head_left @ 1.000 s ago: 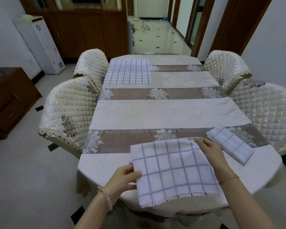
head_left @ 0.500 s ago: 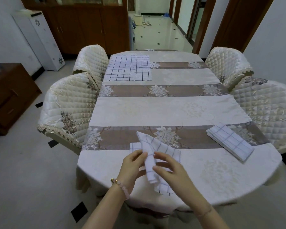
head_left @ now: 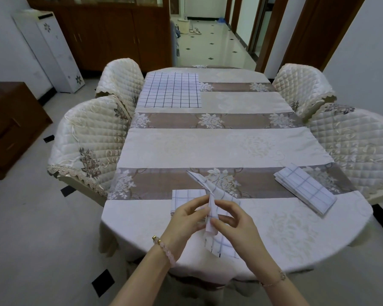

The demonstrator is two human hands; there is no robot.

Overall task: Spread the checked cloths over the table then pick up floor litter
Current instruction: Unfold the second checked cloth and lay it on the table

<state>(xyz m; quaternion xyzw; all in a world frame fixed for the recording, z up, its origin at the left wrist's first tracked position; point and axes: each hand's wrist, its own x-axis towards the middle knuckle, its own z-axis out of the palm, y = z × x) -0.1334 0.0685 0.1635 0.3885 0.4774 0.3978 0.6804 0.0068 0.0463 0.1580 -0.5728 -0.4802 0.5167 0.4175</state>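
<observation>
A white cloth with pale blue checks (head_left: 210, 196) lies partly folded at the near edge of the table (head_left: 208, 149), one fold standing up. My left hand (head_left: 184, 219) and my right hand (head_left: 234, 224) both pinch that raised fold, close together. A second pale checked cloth (head_left: 305, 189) lies folded at the near right of the table. A third cloth with dark checks (head_left: 171, 90) is spread flat at the far left.
Quilted cream chairs stand on both sides, two on the left (head_left: 86, 142) and two on the right (head_left: 352, 140). A dark wooden cabinet (head_left: 7, 127) stands at the left wall. A white appliance (head_left: 51, 51) stands in the far corner. Tiled floor surrounds the table.
A second ago the near cloth lay spread flat under both hands. Both hands have gathered it into a raised fold at the middle and moved close together.
</observation>
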